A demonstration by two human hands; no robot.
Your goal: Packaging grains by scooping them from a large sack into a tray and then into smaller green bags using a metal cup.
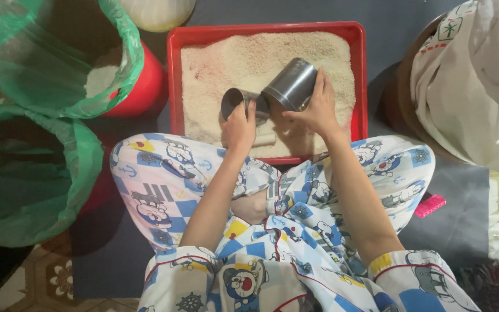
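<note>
She sat cross-legged with the red tray (174, 75) of rice (244, 58) just beyond her knees. Her left hand (239, 126) clasped a small metal cup (241, 103) low over the grains, while her right hand (317, 108) gripped a larger metal cup (291, 84), tilted mouth-down toward it, as if to pour.

Left hand (239, 128) grips a small metal cup (238, 101); right hand (317, 110) tilts a larger metal cup (293, 84) against it (rims touching) above the rice-filled red tray (174, 75).
</note>
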